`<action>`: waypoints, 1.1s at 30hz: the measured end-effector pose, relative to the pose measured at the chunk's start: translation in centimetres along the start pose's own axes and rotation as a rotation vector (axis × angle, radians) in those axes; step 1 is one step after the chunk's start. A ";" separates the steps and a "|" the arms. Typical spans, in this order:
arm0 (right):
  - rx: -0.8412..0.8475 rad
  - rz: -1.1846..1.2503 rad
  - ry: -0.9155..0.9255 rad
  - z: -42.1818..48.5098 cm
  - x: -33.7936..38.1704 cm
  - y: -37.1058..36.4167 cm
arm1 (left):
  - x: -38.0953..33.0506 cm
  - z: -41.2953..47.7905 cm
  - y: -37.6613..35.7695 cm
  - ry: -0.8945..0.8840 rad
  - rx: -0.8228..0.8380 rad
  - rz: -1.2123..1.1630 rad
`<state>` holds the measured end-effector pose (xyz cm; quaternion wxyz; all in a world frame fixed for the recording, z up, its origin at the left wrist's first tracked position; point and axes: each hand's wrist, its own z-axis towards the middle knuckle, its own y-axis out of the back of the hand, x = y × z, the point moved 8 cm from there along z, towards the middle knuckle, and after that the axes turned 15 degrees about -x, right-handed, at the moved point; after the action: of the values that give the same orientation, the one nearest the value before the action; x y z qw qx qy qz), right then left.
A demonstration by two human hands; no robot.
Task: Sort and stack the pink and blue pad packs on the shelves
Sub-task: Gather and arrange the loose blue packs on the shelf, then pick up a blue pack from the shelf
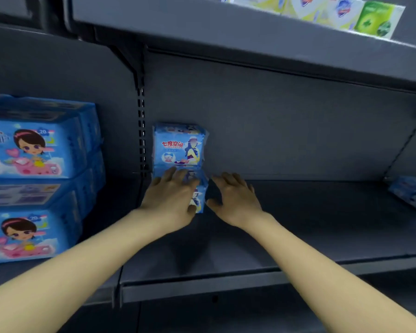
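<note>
Two small blue pad packs stand stacked in the back left corner of the dark shelf (298, 224). The upper blue pad pack (178, 146) faces me and nothing touches it. My left hand (171, 195) covers the lower blue pad pack (198, 195), with fingers over its top edge and the thumb across its front. My right hand (233, 198) hovers just right of that pack with fingers spread, holding nothing. A narrow dark gap separates its thumb from the pack's side. No pink pack is visible.
Large blue packs with a cartoon girl (34, 150) are stacked in the bay to the left, beyond the slotted upright (141, 131). Another blue pack (411, 192) lies at the shelf's far right. Soap boxes (346, 13) sit on the shelf above.
</note>
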<state>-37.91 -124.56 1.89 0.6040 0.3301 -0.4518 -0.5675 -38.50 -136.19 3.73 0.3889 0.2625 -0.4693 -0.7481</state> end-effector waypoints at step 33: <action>-0.041 -0.130 -0.525 -16.3 -21.1 7.7 | -25.5 0.4 -4.2 -0.501 0.107 -0.189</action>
<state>-18.77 -104.58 -0.79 0.4352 0.1878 -0.5593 -0.6800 -25.92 -113.78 0.79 0.1747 0.1317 -0.5632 -0.7969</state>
